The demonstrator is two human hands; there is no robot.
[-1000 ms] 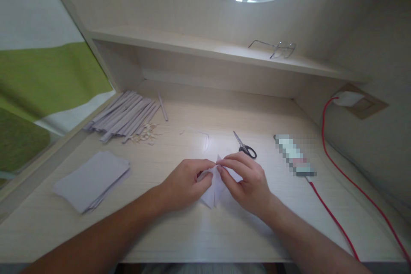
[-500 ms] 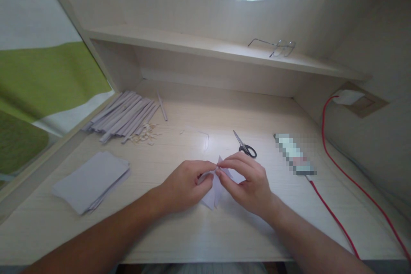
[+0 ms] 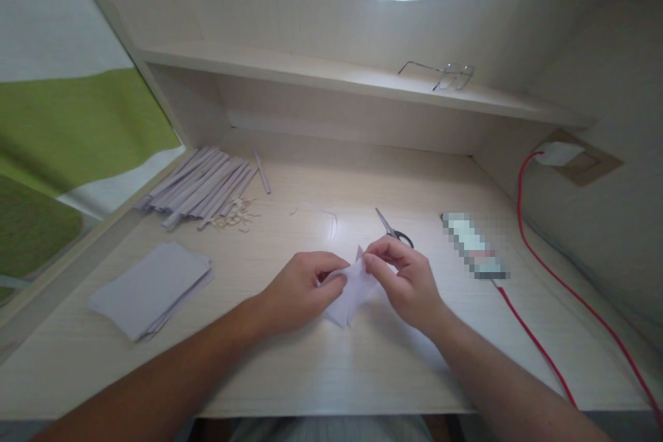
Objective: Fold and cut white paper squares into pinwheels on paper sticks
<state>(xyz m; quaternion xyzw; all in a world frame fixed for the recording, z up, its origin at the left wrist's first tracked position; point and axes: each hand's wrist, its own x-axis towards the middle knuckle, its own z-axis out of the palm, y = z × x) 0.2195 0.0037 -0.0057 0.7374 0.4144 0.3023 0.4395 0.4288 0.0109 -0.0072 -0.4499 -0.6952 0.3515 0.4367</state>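
Left hand [image 3: 300, 286] and right hand [image 3: 407, 280] both pinch a small folded sheet of pale lilac paper [image 3: 349, 293], fingertips closed on its upper edges, near the front middle of the light wooden desktop [image 3: 362, 373]. Black-handled scissors [image 3: 394, 229] lie just behind the right hand. Stack of lilac paper sheets [image 3: 150, 288] toward the front left corner; bundle of rolled paper sticks [image 3: 199, 186] at the back left.

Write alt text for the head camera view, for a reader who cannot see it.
Two bare hands, left hand and right hand, pinch a small piece of white paper over a pale wooden desk. Scissors lie just beyond, a stack of paper sheets and rolled paper strips to the left, a red cable to the right.
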